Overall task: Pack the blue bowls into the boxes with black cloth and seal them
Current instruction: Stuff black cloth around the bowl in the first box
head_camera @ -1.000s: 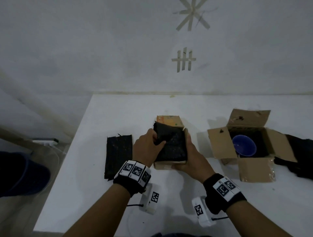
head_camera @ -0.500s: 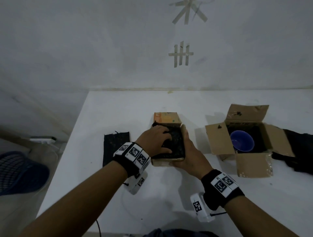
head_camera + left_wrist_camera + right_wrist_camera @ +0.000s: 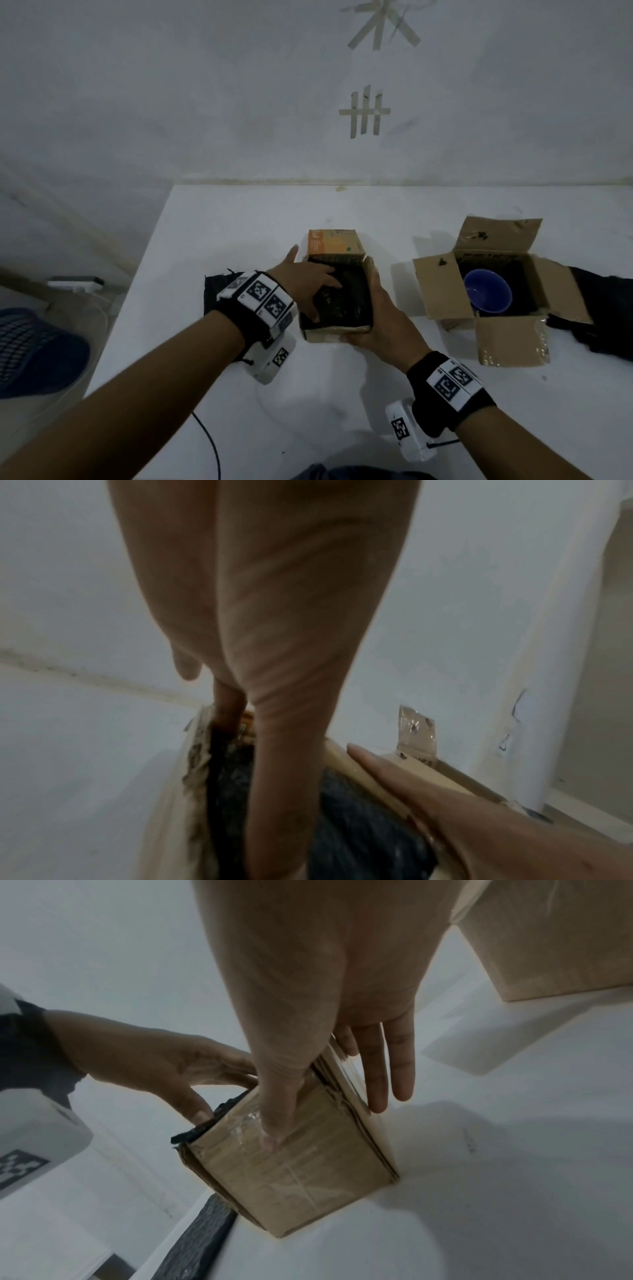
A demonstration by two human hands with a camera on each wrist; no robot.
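A small cardboard box point(image 3: 329, 335) stands mid-table, its orange printed flap point(image 3: 334, 245) folded back. Black cloth point(image 3: 352, 298) fills its top. My left hand point(image 3: 308, 284) lies flat on that cloth with straight fingers and presses it down. My right hand point(image 3: 380, 318) braces the box's right front corner, with its fingers point(image 3: 383, 1069) straight along the side and its thumb on the front face point(image 3: 301, 1172). To the right stands a second box point(image 3: 442, 291) with its flaps open. A blue bowl point(image 3: 488, 291) sits in it on black lining.
A folded black cloth point(image 3: 213, 291) lies left of the small box, partly behind my left wrist. More black cloth point(image 3: 606, 308) is heaped right of the open box. The white table point(image 3: 239, 222) meets a wall behind. Its left edge drops to the floor.
My left hand has let go of the cloth's edge and flattened onto it, pushing the cloth down into the small box. The right hand has stayed on the box.
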